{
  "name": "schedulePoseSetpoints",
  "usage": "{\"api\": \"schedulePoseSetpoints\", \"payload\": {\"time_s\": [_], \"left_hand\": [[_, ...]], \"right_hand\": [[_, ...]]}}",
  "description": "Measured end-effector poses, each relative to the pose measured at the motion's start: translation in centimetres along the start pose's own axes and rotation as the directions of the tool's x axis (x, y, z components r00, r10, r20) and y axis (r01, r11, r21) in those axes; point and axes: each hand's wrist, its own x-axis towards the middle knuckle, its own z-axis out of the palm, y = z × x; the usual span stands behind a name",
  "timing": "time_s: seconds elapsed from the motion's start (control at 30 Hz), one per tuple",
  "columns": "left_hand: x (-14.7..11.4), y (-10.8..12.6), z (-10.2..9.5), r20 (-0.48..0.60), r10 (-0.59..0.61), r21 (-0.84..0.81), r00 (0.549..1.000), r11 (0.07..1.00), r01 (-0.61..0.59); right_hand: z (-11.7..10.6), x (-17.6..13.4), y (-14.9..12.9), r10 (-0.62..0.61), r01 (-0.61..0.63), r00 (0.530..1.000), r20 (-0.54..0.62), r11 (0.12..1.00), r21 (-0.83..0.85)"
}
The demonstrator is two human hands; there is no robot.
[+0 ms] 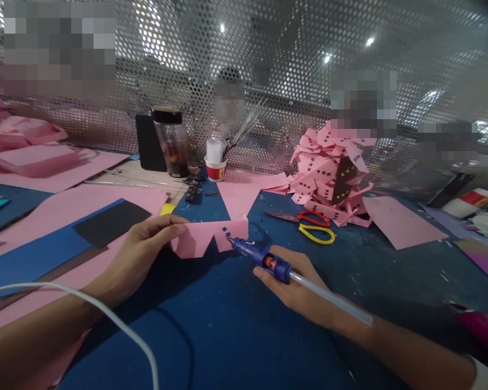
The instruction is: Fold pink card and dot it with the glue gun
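Observation:
My left hand [148, 244] pinches the left end of a pink paper piece [193, 238] between thumb and fingers, above the blue table. The piece has a notch in its lower edge and a few small dark blue squares [226, 232] near its right end. In my right hand [296, 276] is a blue hot glue gun [252, 250], its nozzle tip at the blue squares; whether it touches cannot be told. A clear glue stick [329, 297] sticks out from the gun's rear, over my wrist.
Red-and-yellow scissors [315, 227] lie beyond the gun. A heap of pink pieces with dark squares [321, 173] stands at back right. A paper cup [216, 168] and a jar [174, 146] stand behind. Blue and black sheets [57, 244] lie left. A white cable [117, 324] crosses my left forearm.

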Motion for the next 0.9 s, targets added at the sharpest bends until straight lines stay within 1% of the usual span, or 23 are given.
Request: {"api": "schedulePoseSetpoints", "payload": {"time_s": [0.17,0.3,0.6,0.77,0.9], "left_hand": [[-0.03,0.29,0.19,-0.007,0.007,0.007,1.000,1.000,-0.007],[-0.10,0.42,0.19,0.014,0.009,0.002,1.000,1.000,-0.009],[0.10,0.01,0.02,0.032,-0.010,0.032,0.999,0.999,0.009],[0.02,0.24,0.03,0.052,0.008,0.050,0.999,0.999,-0.011],[-0.15,0.39,-0.06,0.068,0.014,0.059,0.998,0.998,-0.018]], "right_hand": [[-0.02,-0.04,-0.11,0.012,-0.012,1.000,-0.003,1.000,0.011],[-0.13,-0.12,-0.24,0.006,-0.006,1.000,-0.016,1.000,0.018],[-0.11,-0.14,-0.37,0.030,-0.029,0.999,-0.037,0.999,0.028],[0.01,-0.14,-0.18,0.044,-0.043,0.999,-0.021,0.999,0.029],[0.01,-0.10,-0.10,0.023,-0.022,1.000,-0.019,0.999,0.028]]}}
